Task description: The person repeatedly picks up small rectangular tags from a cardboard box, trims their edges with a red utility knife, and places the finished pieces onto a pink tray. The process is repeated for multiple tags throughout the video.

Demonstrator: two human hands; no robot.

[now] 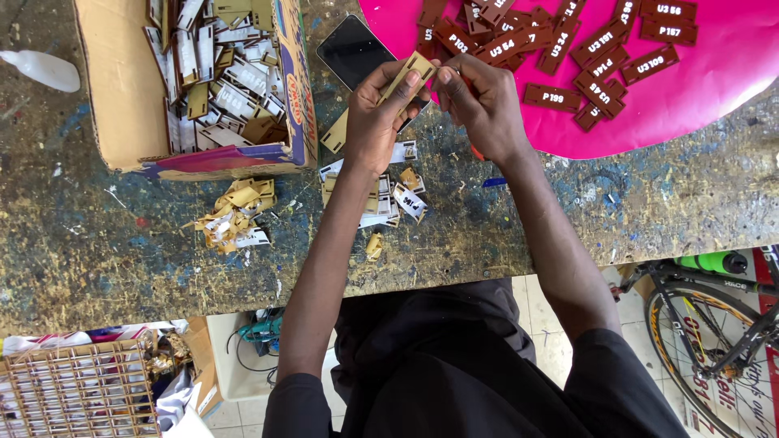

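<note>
My left hand [375, 122] grips a small rectangular tag [410, 71] covered in tan paper, held over the paint-stained workbench [122, 243]. My right hand [480, 101] meets it from the right, its fingertips pinching at the tag's upper end. Just below my hands lie several loose tags and peeled bits of paper [389, 195]. Beyond my right hand, a pile of dark brown tags with white characters [568, 49] rests on a pink sheet [714, 73].
A cardboard box [122, 89] full of paper-covered tags stands at the upper left, with a heap of torn paper scraps [231, 215] in front of it. A black phone [353, 50] lies behind my hands. A bicycle [714, 324] stands at the lower right, a laser-cut wooden grid [77, 389] at the lower left.
</note>
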